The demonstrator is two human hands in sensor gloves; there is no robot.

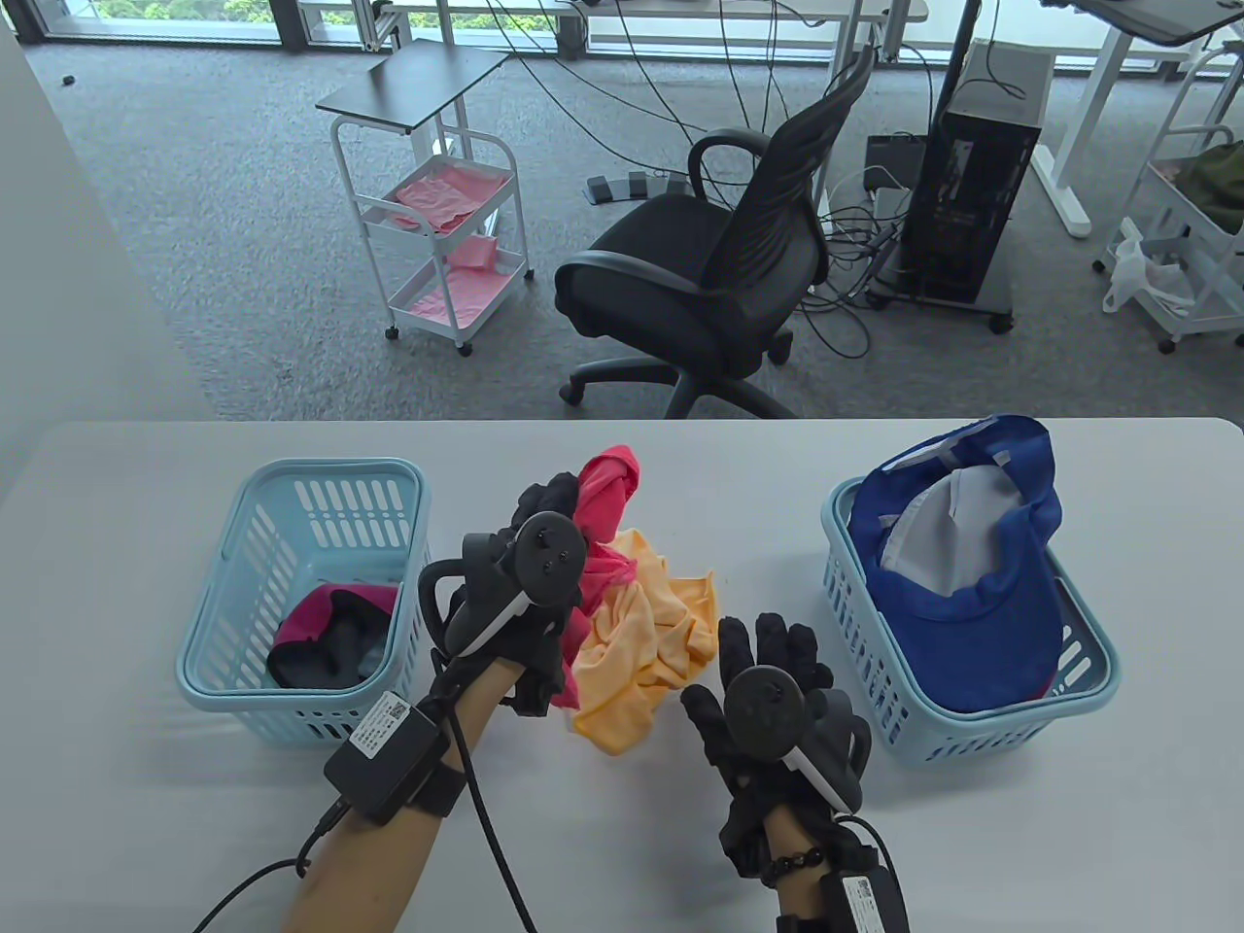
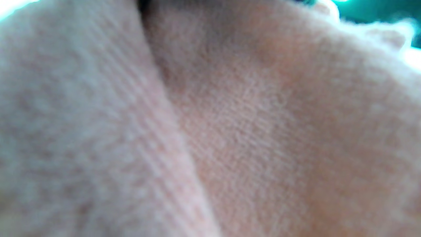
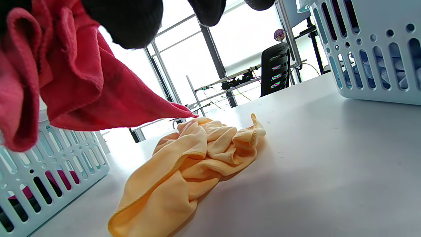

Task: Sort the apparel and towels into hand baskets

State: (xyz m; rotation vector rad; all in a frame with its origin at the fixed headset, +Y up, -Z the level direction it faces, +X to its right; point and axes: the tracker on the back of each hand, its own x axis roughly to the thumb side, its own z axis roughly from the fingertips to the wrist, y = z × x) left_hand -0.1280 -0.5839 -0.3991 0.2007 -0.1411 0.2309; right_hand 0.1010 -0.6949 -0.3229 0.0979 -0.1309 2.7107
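Observation:
My left hand grips a red towel and holds it raised above the middle of the table. The towel fills the left wrist view as blurred cloth and hangs at the upper left of the right wrist view. An orange towel lies crumpled on the table below it, also in the right wrist view. My right hand is open and empty just right of the orange towel, fingers spread; its fingertips show at the top of the right wrist view.
A light blue basket at the left holds a pink and black garment. A second light blue basket at the right holds a blue cap. Both baskets show in the right wrist view, at the left and the right.

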